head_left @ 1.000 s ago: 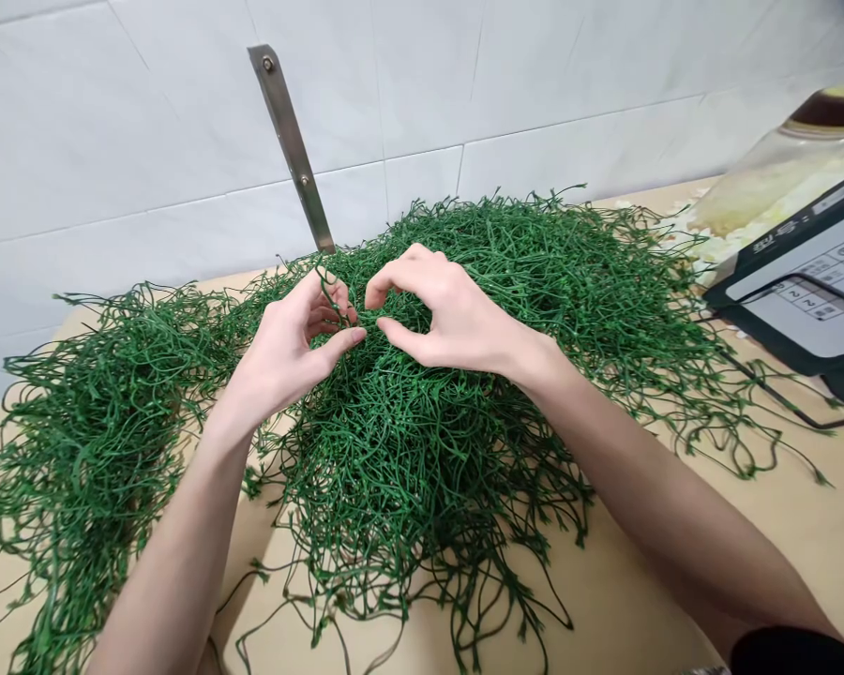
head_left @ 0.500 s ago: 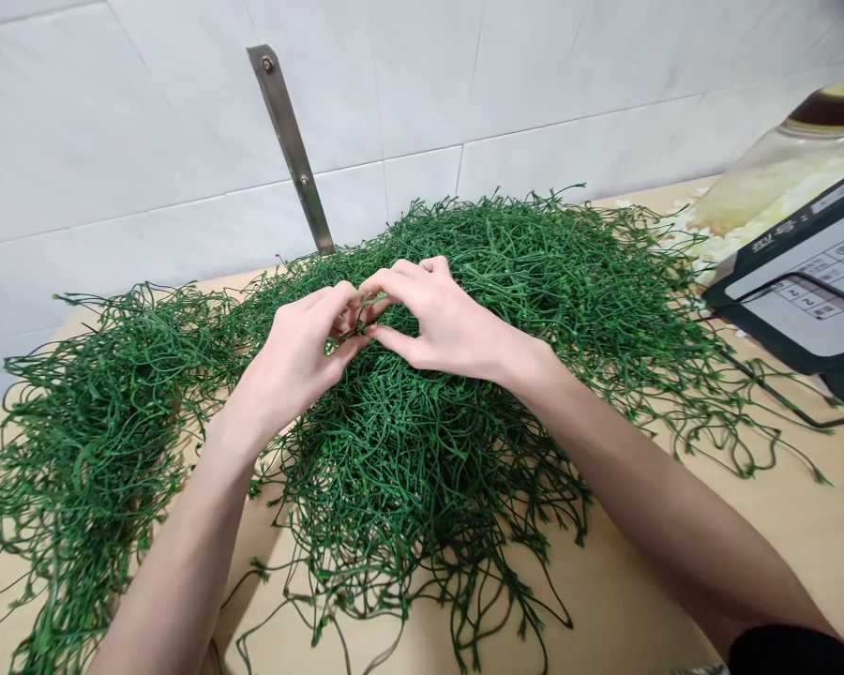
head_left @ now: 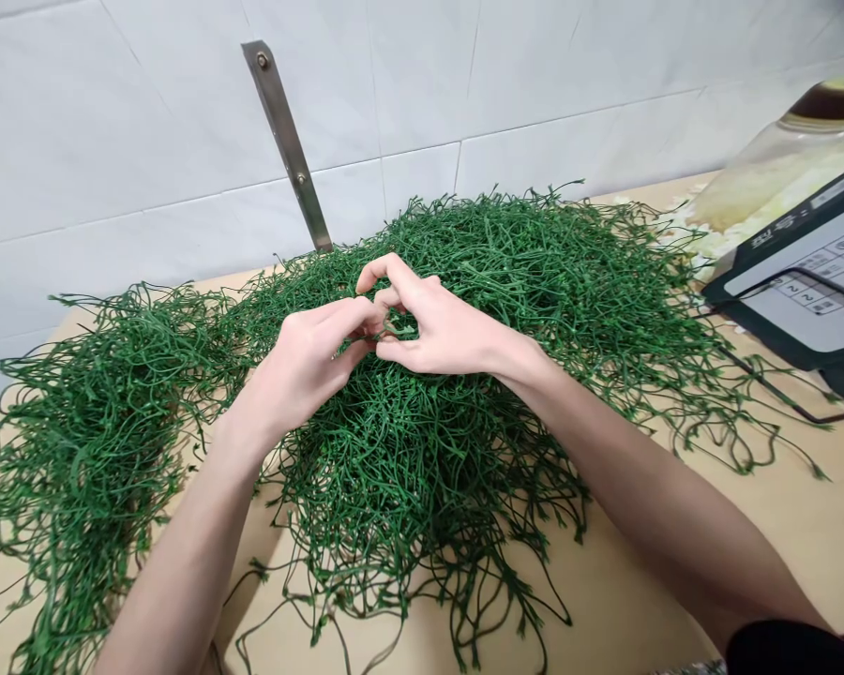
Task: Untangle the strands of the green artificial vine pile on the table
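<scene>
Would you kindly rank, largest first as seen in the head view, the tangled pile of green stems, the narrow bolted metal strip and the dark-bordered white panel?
Tangled green pile
Dark-bordered white panel, cut off by the picture edge
Narrow bolted metal strip

Bolted metal strip (head_left: 287,145); pale tiled wall (head_left: 408,94) behind; dark-edged printed panel (head_left: 812,323) at right.
</scene>
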{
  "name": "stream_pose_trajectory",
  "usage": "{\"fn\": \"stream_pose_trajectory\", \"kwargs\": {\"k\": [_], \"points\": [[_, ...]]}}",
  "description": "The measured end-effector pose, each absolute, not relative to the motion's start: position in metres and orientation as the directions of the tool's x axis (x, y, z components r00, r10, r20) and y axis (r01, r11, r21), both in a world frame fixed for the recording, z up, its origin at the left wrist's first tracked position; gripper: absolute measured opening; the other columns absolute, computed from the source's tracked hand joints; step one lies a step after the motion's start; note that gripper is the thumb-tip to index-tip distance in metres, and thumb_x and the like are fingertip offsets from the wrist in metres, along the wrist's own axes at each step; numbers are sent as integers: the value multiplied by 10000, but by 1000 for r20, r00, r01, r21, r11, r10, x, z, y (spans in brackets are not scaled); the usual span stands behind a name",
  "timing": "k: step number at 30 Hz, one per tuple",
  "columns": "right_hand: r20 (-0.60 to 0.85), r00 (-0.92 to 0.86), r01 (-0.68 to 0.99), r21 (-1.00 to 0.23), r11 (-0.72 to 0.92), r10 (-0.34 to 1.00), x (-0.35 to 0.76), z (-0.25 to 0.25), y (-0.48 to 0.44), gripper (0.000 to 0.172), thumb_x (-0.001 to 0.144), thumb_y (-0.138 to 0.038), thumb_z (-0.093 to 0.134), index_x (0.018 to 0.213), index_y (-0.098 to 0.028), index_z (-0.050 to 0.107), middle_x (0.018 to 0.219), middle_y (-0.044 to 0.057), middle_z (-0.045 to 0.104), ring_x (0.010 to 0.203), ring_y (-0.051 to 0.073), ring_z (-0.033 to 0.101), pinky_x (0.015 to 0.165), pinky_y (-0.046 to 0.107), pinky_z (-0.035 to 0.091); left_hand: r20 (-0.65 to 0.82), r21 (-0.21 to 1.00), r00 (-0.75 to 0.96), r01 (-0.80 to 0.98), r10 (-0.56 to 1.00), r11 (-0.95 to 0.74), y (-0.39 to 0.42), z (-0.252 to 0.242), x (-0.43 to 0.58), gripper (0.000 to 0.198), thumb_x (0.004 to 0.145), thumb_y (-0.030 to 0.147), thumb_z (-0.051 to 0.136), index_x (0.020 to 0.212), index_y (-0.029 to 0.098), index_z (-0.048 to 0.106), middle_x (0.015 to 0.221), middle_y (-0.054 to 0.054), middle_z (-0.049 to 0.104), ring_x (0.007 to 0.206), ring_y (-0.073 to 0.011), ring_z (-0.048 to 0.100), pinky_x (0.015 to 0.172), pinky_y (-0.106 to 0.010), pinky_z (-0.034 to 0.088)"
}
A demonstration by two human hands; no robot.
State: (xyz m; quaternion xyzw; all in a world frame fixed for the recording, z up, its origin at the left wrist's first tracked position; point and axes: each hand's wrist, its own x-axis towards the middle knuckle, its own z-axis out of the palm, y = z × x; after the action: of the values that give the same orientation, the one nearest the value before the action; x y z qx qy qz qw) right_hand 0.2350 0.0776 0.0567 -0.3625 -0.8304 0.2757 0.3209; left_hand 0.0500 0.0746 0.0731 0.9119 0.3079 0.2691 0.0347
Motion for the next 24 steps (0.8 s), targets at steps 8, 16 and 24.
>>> {"fn": "stream_pose_trajectory", "kwargs": {"k": [8,16,24], "points": [[310,-567,356,-743,567,763,237,57,81,380,762,-108,492,1133,-167,433,776,-27,629,607,91,434,706,303,383,419,346,625,561,659,-752,80,71,51,73,806,134,577,811,200,547,808,-4,698,701,-126,641,684,-253,518],[366,-519,323,-753,573,773,242,51,89,350,800,-86,520,1145,-130,488,775,-7,658,707,112,527,677,276,400,354,507,595,526,721,-683,85,70,45,70,790,133,562,773,197,537,712,17,667,687,-121,648,689,-257,513],[456,-529,276,-705,654,715,246,54,89,342,750,-61,564,1083,-132,536,870,18,686,913,161,624,915,379,396,335,544,560,542,758,-641,83,72,44,124,796,199,606,672,188,614,676,0,692,654,-141,637,697,-296,505]]}}
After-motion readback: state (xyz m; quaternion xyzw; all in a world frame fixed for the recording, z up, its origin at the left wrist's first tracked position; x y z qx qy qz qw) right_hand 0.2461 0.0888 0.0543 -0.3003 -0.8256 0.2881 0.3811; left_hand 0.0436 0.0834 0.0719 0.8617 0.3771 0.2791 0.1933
